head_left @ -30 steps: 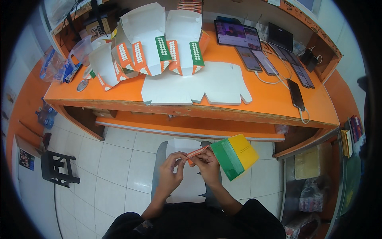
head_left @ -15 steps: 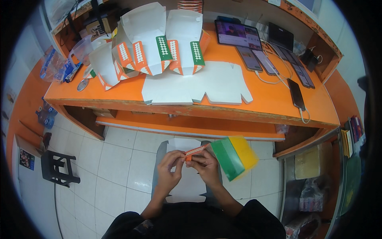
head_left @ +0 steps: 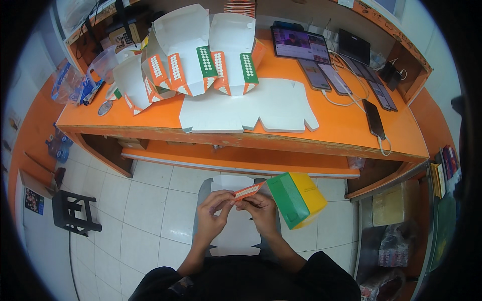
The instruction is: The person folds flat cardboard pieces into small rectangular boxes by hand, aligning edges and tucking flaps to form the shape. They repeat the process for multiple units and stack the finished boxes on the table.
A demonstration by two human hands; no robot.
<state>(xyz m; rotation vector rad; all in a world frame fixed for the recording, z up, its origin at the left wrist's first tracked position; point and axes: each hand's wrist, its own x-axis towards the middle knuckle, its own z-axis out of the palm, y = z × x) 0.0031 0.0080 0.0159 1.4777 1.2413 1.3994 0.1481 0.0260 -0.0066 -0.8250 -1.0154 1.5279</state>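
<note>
Above my lap I hold a partly folded cardboard box [head_left: 288, 198] with green and yellow outer panels. Its narrow orange patterned flap stretches between my hands. My left hand [head_left: 215, 213] pinches the flap's left end between thumb and fingers. At the lower edge of the same flap, my right hand [head_left: 261, 213] has its fingers closed on the card, and the box's green side sticks out past it to the right. Across my thighs lies a white flat cardboard sheet [head_left: 233, 236], partly covered by my hands.
Several folded open boxes [head_left: 183, 60] stand on the orange desk [head_left: 351, 130], beside a stack of flat white box blanks [head_left: 246, 108]. Phones [head_left: 372, 119], cables and a tablet [head_left: 301, 42] lie at the right. A black stool [head_left: 75, 210] stands on the floor at left.
The orange flap has turned so that more of its patterned face shows. The green and yellow panels have shifted slightly right and tilted, showing more of the yellow side. Both hands stay nearly in place.
</note>
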